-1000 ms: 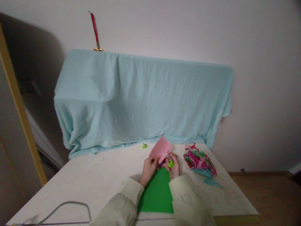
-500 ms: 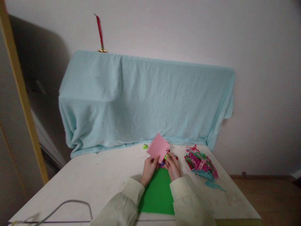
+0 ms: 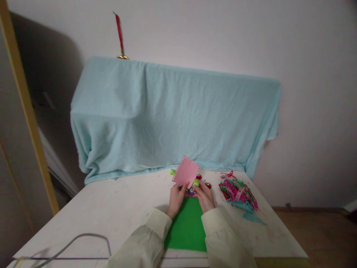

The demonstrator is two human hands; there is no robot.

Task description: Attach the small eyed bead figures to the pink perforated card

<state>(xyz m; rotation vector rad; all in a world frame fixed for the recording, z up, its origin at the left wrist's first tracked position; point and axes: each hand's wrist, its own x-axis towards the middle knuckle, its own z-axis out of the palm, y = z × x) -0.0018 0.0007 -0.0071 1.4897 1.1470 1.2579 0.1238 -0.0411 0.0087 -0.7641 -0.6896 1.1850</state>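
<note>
text: none legible | labels, brands: none | numbers, signs: none

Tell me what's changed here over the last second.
The pink sheet of paper with punched edges, in the left hand, has shifted left; the right hand has brought the small bright-green rounded object left and up to the sheet's lower right edge. Both holds remain; the multicoloured pile of punched strips is unmoved.

The scene is dimly and softly lit, and a broad, soft-edged shadow [image 3: 47, 44] is cast over the wall [image 3: 209, 37] at the left, though the light's source cannot be placed for certain. Fine detail is smeared around the right hand [image 3: 205, 197], and the table [image 3: 119, 216] is stretched towards the lower corners by wide-angle distortion.
</note>
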